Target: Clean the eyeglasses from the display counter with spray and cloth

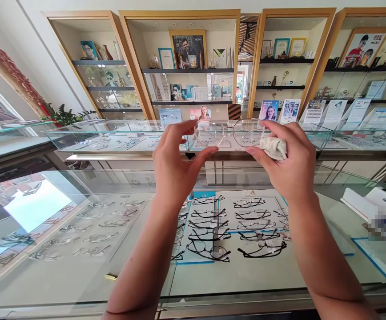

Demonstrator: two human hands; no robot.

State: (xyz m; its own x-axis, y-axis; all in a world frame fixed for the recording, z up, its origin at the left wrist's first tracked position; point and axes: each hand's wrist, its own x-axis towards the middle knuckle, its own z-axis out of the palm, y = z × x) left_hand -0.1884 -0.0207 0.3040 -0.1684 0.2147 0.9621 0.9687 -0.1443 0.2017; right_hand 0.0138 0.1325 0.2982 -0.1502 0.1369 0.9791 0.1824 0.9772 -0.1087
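Glasses (209,134): between opposing fingertips
Left hand (174,155): thumb and forefinger parted, holding one side
Right hand (296,158): likewise, plus crumpled white cloth (273,147)
Look: round, thin-rimmed, clear

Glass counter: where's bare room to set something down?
Strip between the lowest dark frames and the front edge of the counter, between the forearms; another left of the gold piece, below the pale frames. Crowded: mid-counter, rows of dark frames, apparently under glass; right, the white object.
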